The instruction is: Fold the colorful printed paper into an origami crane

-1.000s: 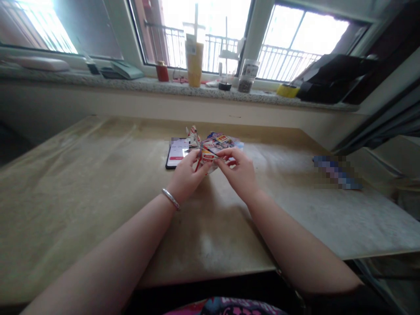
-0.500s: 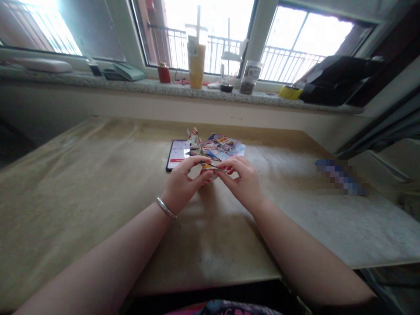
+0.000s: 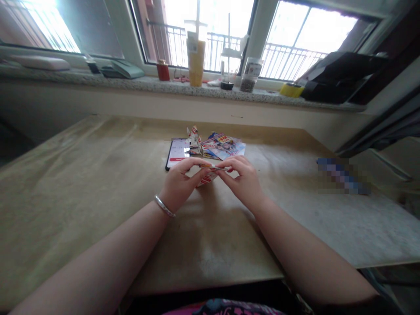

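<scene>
Between my fingertips is a small folded piece of printed paper [image 3: 207,177], white and red on its near side. My left hand [image 3: 185,179] pinches its left part, thumb below and index finger above. My right hand [image 3: 241,179] pinches the right part in the same way. The fingers partly cover the paper, so its full shape is hidden. Just beyond my hands lie printed leaflets [image 3: 226,146] and a crumpled or folded paper piece [image 3: 194,139]. A phone [image 3: 179,151] with a lit screen lies flat beside them, left of the leaflets.
The table [image 3: 98,197] has a blurred blue item [image 3: 343,176] on its right side. Along the windowsill [image 3: 151,84] stand a yellow drink cup [image 3: 196,61], a red jar [image 3: 163,70], a clear container [image 3: 251,74] and a black bag [image 3: 337,78].
The held paper has tilted: its red and white near side now shows more below my fingers, and the upper edge looks flatter. Both hands keep their pinch in nearly the same place.
</scene>
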Available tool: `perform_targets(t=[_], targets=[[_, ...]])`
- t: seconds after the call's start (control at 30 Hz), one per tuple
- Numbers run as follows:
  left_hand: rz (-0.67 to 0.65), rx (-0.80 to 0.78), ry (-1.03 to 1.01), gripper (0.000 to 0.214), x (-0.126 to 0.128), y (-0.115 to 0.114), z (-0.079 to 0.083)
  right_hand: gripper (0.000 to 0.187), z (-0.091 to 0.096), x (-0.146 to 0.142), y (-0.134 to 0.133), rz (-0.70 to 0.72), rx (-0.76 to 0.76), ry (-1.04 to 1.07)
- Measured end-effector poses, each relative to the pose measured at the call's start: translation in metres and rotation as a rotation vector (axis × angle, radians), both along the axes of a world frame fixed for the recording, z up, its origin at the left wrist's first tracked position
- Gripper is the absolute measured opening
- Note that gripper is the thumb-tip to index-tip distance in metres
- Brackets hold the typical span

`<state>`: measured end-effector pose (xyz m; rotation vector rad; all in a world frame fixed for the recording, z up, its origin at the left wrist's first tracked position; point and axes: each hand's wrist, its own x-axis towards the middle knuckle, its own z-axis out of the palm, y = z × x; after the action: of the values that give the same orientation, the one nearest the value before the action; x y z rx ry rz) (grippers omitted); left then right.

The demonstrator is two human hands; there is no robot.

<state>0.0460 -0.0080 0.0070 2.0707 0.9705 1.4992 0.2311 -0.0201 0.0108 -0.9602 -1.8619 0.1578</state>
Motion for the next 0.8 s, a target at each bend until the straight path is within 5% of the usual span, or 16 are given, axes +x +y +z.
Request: perform_targets(t=[0.5, 0.8], targets=[[-0.097, 0.019, -0.081, 0.012, 0.0002, 0.0012, -0.001, 0.005, -0.0034, -0.0002, 0.0046, 0.01, -0.04, 0.092], [0.034, 0.124, -0.003, 0.014, 0.0028, -0.0049, 0.0052, 0.002, 0.0046, 0.0003, -0.0027, -0.055, 0.125, -0.007]])
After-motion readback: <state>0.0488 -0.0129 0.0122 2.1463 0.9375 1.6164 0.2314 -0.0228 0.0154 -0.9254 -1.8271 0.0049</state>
